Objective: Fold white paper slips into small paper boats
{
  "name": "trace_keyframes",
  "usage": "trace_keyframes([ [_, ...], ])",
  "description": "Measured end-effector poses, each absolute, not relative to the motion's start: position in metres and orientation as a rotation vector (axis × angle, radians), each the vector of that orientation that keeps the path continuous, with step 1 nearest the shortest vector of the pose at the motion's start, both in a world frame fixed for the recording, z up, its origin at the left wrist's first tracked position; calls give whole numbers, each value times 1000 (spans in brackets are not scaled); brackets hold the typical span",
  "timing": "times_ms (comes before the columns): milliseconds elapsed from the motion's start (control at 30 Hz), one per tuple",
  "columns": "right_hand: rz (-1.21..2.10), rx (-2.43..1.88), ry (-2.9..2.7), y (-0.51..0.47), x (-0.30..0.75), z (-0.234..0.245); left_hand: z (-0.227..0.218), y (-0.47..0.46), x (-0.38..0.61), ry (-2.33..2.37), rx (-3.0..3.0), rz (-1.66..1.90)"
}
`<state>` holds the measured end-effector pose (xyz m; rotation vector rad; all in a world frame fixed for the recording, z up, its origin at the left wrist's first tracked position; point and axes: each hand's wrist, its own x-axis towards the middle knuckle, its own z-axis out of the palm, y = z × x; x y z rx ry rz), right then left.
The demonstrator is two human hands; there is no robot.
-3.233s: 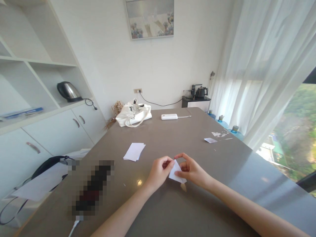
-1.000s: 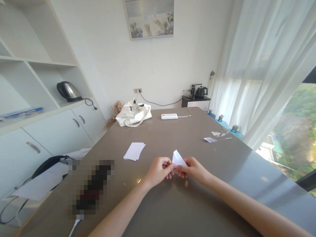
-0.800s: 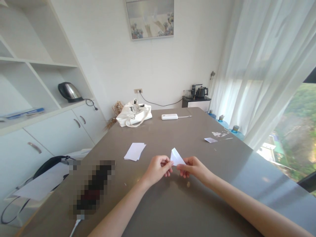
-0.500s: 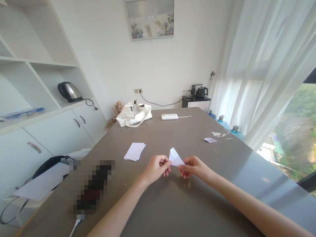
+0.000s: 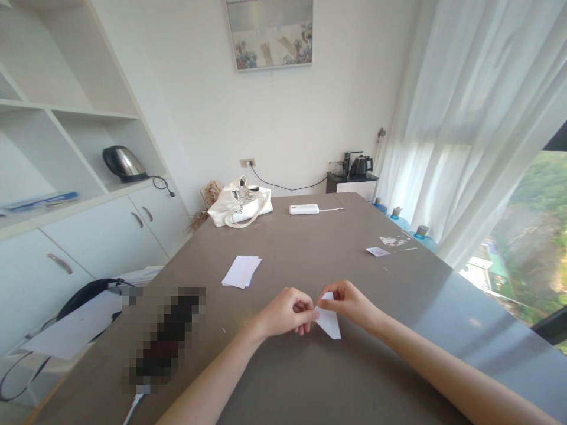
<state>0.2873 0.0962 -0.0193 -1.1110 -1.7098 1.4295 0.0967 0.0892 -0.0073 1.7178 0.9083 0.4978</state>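
A small folded white paper (image 5: 330,321) hangs point-down just above the grey-brown table (image 5: 310,378). My left hand (image 5: 286,311) pinches its upper left edge with curled fingers. My right hand (image 5: 348,302) pinches the top of the same paper from the right, thumb and forefinger pressed together. The two hands nearly touch over the paper's top corner.
A small stack of white paper sheets (image 5: 241,271) lies to the far left of my hands. Paper scraps (image 5: 378,251) sit at the right edge. A white handbag (image 5: 239,206) and a white power bank (image 5: 303,209) rest at the far end. A blurred dark object (image 5: 163,336) lies near left.
The folded paper pointed up and away between my hands; now it is flipped, pointing down toward me. Both hands stayed pinched on it and shifted slightly nearer.
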Motion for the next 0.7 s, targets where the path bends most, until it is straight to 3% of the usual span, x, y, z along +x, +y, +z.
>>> trace_keyframes([
  [400,1446,-1094,-1572,99,291,-12,0,94,86,856,1712,482],
  [700,1603,-1028,-1328,99,289,-21,-17,104,91,1005,1578,919],
])
